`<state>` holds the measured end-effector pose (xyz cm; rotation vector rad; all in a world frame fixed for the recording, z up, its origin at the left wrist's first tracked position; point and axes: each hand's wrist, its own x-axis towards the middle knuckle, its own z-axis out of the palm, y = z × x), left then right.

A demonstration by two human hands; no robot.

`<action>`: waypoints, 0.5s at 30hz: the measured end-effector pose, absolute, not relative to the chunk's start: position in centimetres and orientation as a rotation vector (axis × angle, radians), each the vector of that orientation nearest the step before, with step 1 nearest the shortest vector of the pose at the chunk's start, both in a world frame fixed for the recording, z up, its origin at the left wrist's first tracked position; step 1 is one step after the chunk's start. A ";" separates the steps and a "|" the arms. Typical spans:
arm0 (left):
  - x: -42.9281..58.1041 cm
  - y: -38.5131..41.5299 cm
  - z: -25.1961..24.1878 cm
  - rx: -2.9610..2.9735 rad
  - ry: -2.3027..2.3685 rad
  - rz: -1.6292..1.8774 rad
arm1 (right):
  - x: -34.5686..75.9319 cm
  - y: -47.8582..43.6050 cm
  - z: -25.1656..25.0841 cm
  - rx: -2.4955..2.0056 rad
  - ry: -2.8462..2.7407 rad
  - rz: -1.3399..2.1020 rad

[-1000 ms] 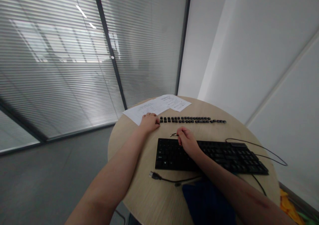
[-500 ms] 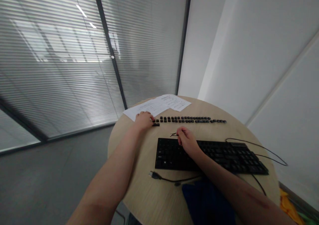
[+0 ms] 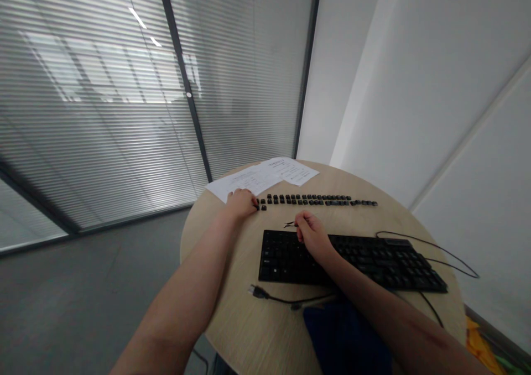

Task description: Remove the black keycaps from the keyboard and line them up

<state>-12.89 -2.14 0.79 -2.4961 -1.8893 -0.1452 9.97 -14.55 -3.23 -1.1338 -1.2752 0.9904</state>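
My left hand [image 3: 241, 203] is at the left end of rows of loose black keycaps [image 3: 287, 201]. Its fingers are curled down on a keycap [image 3: 257, 208], which they partly hide; a separate keycap [image 3: 264, 208] lies just to the right. My right hand [image 3: 309, 232] is closed round a thin dark wire keycap puller [image 3: 289, 224], with two prongs pointing left. Only the prongs show; the rest is inside the fist. Below that hand lies a black keyboard [image 3: 369, 259], partly covered by my right wrist and forearm.
Printed paper sheets [image 3: 265, 177] lie at the back of the round wooden table [image 3: 236, 325]. A USB plug [image 3: 259, 292] with its cable is in front of the keyboard. Dark blue cloth [image 3: 344, 336] is at the near edge. A cable [image 3: 452, 251] loops past the right edge.
The keycap under my left fingers now stands slightly apart from the one beside it; before, the two looked joined. My right hand has stayed put with the puller.
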 end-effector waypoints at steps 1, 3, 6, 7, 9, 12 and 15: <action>-12.9 -2.2 0.9 -2.498 -1.887 -0.155 | 10.0 -14.6 -3.2 -1.138 -1.272 0.990; -13.0 -2.5 1.2 -2.492 -1.888 -0.184 | 10.0 -14.6 -3.2 -1.144 -1.269 0.993; -13.2 -2.8 1.8 -2.443 -1.902 -0.275 | 9.9 -14.6 -3.1 -1.136 -1.269 1.001; -13.2 -2.8 2.1 -2.415 -1.911 -0.314 | 9.9 -14.6 -3.2 -1.130 -1.269 1.004; -13.1 -3.0 2.5 -2.352 -1.932 -0.398 | 9.9 -14.6 -3.2 -1.118 -1.269 1.009; -12.8 -3.0 2.9 -2.289 -1.938 -0.536 | 9.9 -14.6 -3.2 -1.110 -1.264 1.007; -12.1 -3.1 2.9 -2.357 -1.868 -0.651 | 9.9 -14.6 -3.2 -1.113 -1.260 1.001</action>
